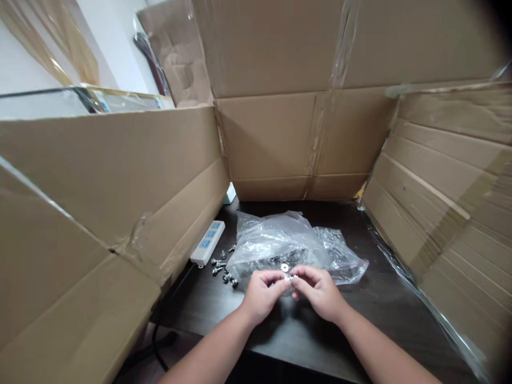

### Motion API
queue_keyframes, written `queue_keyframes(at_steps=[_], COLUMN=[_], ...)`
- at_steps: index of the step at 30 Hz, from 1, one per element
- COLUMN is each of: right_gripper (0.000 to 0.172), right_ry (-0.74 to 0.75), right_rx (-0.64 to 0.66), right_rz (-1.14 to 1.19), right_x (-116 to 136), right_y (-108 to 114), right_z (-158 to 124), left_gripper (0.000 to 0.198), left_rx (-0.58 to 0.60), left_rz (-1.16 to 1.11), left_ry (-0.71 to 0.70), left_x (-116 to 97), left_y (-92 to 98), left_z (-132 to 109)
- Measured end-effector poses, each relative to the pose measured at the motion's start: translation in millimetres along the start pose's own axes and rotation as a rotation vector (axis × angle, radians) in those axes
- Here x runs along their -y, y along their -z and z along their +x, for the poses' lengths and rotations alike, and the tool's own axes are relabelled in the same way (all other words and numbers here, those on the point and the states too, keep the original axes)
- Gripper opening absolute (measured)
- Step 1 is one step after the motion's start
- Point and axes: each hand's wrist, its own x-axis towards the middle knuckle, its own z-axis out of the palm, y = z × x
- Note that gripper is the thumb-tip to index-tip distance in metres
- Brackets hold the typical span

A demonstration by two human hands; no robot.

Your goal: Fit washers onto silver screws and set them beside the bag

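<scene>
Both hands meet in front of a clear plastic bag (280, 234) that lies on the dark table and holds many small parts. Between the fingertips is a small metal part (285, 268) with a round, washer-like disc at its top. My left hand (264, 293) pinches it from the left with thumb and forefinger. My right hand (318, 290) is closed on its right side, thumb and fingers pressed together. Several dark and silver screws (218, 268) lie loose to the left of the bag.
A white power strip (208, 243) lies at the left, beside the screws. Cardboard walls (272, 138) enclose the table (384, 320) at the left, back and right. A black cable (156, 346) hangs below the left table edge.
</scene>
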Motion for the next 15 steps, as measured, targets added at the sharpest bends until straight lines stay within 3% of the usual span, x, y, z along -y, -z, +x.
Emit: queue_keyframes(at_steps=[4, 7, 12, 15], right_gripper=[0.043, 0.054, 0.041, 0.032], right_ry=[-0.021, -0.154, -0.064, -0.058], right_rx=[0.036, 0.034, 0.096, 0.075], right_rz=[-0.161, -0.081, 0.17, 0.169], right_x=[-10, -15, -6, 0], right_y=[1, 4, 9, 8], right_z=[1, 4, 6, 7], left_gripper=[0.024, 0.024, 0.026, 0.026], left_rx=[-0.001, 0.012, -0.009, -0.008], left_rz=[0.13, 0.087, -0.007, -0.007], left_ry=[-0.064, -0.059, 0.003, 0.021], left_x=[-4, -5, 0, 4], left_y=[3.3, 2.7, 2.8, 3.8], left_z=[-1, 0, 3, 5])
